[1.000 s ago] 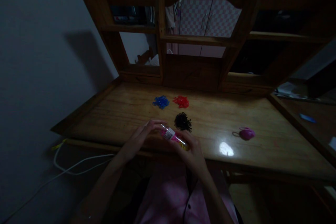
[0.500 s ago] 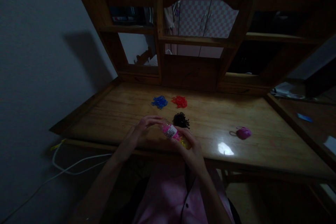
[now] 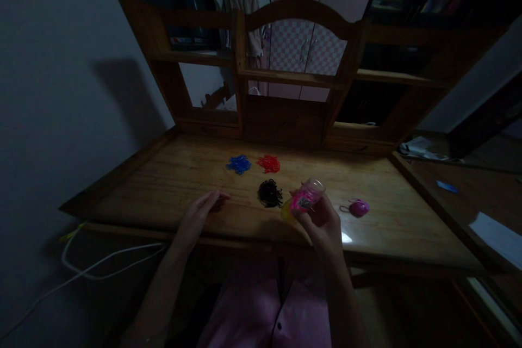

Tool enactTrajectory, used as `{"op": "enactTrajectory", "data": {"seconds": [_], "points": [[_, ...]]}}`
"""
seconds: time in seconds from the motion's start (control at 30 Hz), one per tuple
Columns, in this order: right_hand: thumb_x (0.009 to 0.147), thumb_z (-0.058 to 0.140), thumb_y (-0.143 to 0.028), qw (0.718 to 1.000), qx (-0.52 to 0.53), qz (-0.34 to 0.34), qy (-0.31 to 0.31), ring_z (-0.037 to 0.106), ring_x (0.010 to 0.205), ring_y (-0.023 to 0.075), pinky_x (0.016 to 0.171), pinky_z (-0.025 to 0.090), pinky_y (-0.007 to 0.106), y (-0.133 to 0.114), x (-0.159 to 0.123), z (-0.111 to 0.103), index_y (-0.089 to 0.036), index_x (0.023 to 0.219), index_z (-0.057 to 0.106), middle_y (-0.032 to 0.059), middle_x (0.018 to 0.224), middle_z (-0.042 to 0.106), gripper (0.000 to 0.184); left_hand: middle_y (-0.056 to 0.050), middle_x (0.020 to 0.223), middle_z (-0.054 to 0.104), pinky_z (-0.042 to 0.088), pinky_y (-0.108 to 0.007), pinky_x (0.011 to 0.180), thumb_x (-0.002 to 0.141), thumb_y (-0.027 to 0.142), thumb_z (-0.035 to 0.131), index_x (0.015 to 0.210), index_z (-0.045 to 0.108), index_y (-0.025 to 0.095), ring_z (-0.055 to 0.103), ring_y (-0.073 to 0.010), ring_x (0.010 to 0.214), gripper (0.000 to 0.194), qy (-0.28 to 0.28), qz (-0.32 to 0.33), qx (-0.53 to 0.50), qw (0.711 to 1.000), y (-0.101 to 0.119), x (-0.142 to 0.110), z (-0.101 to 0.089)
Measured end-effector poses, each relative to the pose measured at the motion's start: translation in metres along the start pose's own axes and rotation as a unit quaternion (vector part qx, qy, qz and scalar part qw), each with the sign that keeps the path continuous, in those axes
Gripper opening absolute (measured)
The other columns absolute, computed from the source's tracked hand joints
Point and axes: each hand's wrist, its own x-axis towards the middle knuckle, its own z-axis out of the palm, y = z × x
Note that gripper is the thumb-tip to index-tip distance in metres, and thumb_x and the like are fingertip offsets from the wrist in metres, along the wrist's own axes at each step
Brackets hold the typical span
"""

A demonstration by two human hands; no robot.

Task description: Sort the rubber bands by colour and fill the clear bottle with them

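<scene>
Your right hand [image 3: 324,222] gripped the tilted clear jar [image 3: 305,200] over the counter [image 3: 163,179]; your left hand [image 3: 199,212], fingers loosely spread, looked empty; a slack one-handed grip could have dropped the jar, scattering the black pile [image 3: 269,193] beside it

a room in a home, it seems: behind the wooden desk [image 3: 159,179] are hanging clothes [image 3: 246,6] and a pink checked cupboard [image 3: 285,46].
</scene>
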Motion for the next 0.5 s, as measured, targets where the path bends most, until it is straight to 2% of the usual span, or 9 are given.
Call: {"op": "enactTrajectory", "data": {"seconds": [0.23, 0.4, 0.5], "points": [[0.075, 0.078, -0.031, 1.000, 0.022, 0.011, -0.008, 0.067, 0.096, 0.0238, 0.086, 0.054, 0.037, -0.007, -0.007, -0.007, -0.023, 0.111, 0.064, 0.0065, 0.103, 0.071, 0.039, -0.011, 0.101, 0.074, 0.051, -0.038, 0.091, 0.084, 0.057, 0.059, 0.094, 0.073, 0.016, 0.068, -0.0250, 0.097, 0.045, -0.022, -0.003, 0.008, 1.000, 0.000, 0.000, -0.002], [0.075, 0.077, -0.032, 1.000, 0.019, 0.018, 0.015, 0.067, 0.096, 0.0252, 0.089, 0.053, 0.040, -0.015, -0.006, -0.011, -0.021, 0.106, 0.067, 0.0065, 0.100, 0.072, 0.035, -0.011, 0.102, 0.074, 0.052, -0.037, 0.089, 0.083, 0.060, 0.059, 0.095, 0.073, 0.017, 0.067, -0.0254, 0.098, 0.047, -0.018, 0.005, 0.023, 1.000, 0.000, -0.001, 0.000], [0.077, 0.075, -0.034, 0.999, 0.014, 0.033, 0.036, 0.067, 0.099, 0.0264, 0.091, 0.051, 0.041, -0.012, -0.001, -0.017, -0.020, 0.108, 0.068, 0.0080, 0.101, 0.072, 0.035, -0.010, 0.100, 0.074, 0.052, -0.036, 0.087, 0.081, 0.061, 0.059, 0.092, 0.074, 0.017, 0.067, -0.0254, 0.096, 0.048, -0.004, 0.010, 0.033, 0.999, 0.006, 0.000, 0.001]]}}
